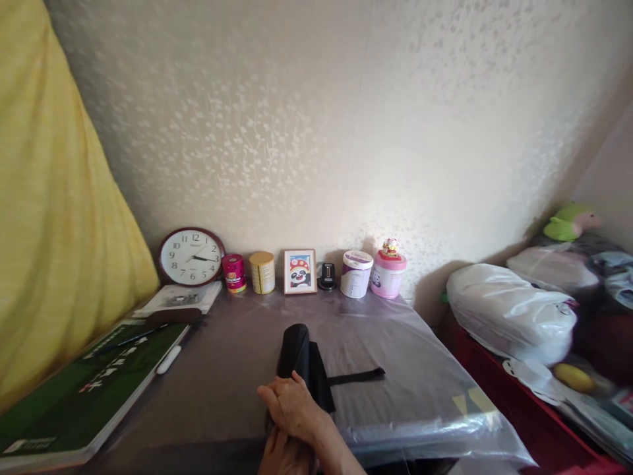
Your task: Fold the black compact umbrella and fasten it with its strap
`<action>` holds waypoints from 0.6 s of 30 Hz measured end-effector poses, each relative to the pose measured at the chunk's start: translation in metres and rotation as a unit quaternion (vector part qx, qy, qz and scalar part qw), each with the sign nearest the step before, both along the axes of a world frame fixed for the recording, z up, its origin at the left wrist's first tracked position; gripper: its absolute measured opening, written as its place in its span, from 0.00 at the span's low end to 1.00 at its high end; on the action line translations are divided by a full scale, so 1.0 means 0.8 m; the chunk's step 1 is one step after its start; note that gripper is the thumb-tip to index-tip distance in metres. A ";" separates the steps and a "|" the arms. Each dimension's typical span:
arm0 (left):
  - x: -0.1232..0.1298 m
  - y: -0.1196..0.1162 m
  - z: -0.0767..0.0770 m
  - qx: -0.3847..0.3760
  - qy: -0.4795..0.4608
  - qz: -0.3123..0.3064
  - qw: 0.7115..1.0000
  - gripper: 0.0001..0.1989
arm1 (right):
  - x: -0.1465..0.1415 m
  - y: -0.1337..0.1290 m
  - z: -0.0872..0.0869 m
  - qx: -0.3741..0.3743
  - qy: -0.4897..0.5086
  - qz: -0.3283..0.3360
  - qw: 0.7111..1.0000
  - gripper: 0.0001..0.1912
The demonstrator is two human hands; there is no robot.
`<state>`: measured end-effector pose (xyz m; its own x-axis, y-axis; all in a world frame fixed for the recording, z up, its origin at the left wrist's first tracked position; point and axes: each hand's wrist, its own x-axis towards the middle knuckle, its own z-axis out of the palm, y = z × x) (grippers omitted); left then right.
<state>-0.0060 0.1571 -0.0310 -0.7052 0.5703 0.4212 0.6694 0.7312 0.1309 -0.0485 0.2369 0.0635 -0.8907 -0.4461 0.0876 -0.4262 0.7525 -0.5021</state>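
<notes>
A rolled or folded black cloth item (295, 353) lies on the covered table, and a narrow black strap (356, 377) runs out from it to the right. My right hand (293, 404) is closed over the near end of the roll, its wrist coming in from the lower right. Just below, at the bottom edge, my left hand (285, 454) is closed on the near part of the same item, partly covered by my right hand and cut off by the frame.
Along the wall stand a clock (192, 257), a pink can (234, 273), a yellow-lidded can (262, 272), a framed panda picture (300, 272) and two tubs. At left lie a green book (93, 389) and a white pen-like object (169, 359). White bags (514, 310) sit at right.
</notes>
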 end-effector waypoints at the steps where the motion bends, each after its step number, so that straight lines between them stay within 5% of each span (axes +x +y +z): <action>1: -0.002 0.001 0.001 -0.004 0.007 0.005 1.000 0.18 | -0.001 0.000 0.001 0.004 0.000 0.000 1.000 0.22; 8: -0.012 -0.002 -0.011 -0.011 0.028 0.079 0.996 0.25 | 0.000 -0.007 -0.004 0.020 0.021 -0.020 0.999 0.20; 12: -0.011 0.001 -0.007 -0.003 -0.003 0.085 0.996 0.22 | 0.002 0.006 -0.004 -0.098 0.024 0.000 0.995 0.15; 15: -0.007 0.004 0.000 0.034 0.021 0.113 0.993 0.23 | -0.008 0.039 -0.009 -0.232 0.029 -0.088 0.968 0.15; 18: -0.006 0.006 0.001 0.055 0.008 0.133 0.990 0.28 | -0.027 0.082 -0.028 -0.250 0.043 -0.205 0.945 0.16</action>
<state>-0.0104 0.1616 -0.0306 -0.8175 0.3146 0.4824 0.4573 0.8638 0.2115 -0.0702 0.3024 0.0413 -0.9600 0.0512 0.2754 -0.2050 0.5416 -0.8152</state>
